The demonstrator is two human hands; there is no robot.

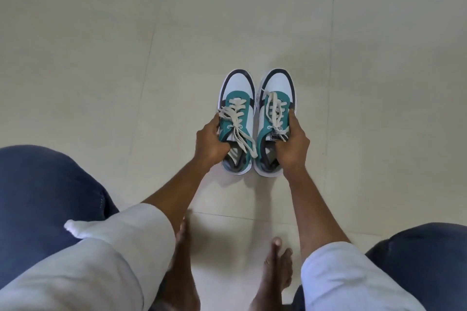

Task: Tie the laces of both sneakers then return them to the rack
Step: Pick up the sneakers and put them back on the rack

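Two teal, white and dark grey sneakers stand side by side on the pale floor, toes pointing away from me. My left hand (211, 140) grips the left sneaker (237, 91) at its collar, thumb on the outer side and fingers inside the opening. My right hand (293, 142) holds the right sneaker (279, 86) the same way. Cream laces (237, 121) on the left sneaker form loops, with a long end trailing toward the heel. The right sneaker's laces (275, 111) show a bow with loops lying over the tongue. No rack is in view.
Pale floor tiles (101, 45) stretch all around the shoes. My knees in dark blue trousers (43, 192) flank the view at lower left and lower right, and my bare feet (276, 267) rest on the floor just behind the sneakers.
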